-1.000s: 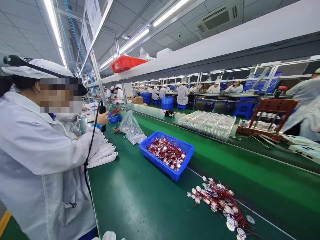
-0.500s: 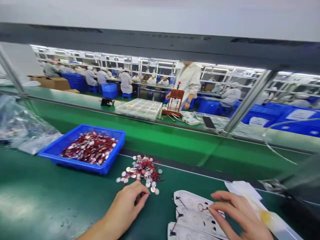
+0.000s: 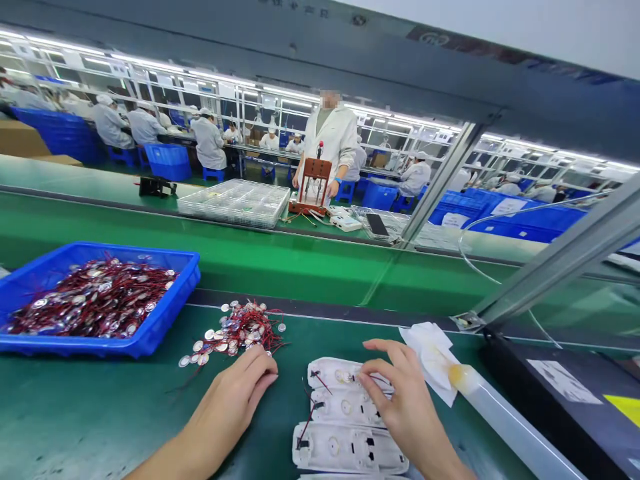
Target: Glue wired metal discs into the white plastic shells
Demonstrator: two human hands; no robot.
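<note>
A loose pile of small round metal discs with red wires (image 3: 245,327) lies on the green bench. My left hand (image 3: 235,393) is at the pile's near edge, fingers pressed together; whatever they pinch is hidden. In front of me, white plastic housings (image 3: 327,430) lie in a row, with round seats, black parts and thin dark red wires. My right hand (image 3: 400,393) reaches over the farthest housing. Its thumb and a fingertip come together beside a disc (image 3: 343,377) there, the index finger lifted away. What sits between those fingertips is too small to make out.
A blue tray (image 3: 165,300) heaped with wired discs stands at the left. At right lie white tissue (image 3: 427,350), a translucent tube (image 3: 515,420) with a yellowish end and a black box (image 3: 545,393). Beyond the green ledge, a person in white stands behind a red-brown fixture (image 3: 314,183).
The view has swung right and come closer, so the tray and housings appear farther left. My left hand stays near the disc pile, my right hand over the far housing.
</note>
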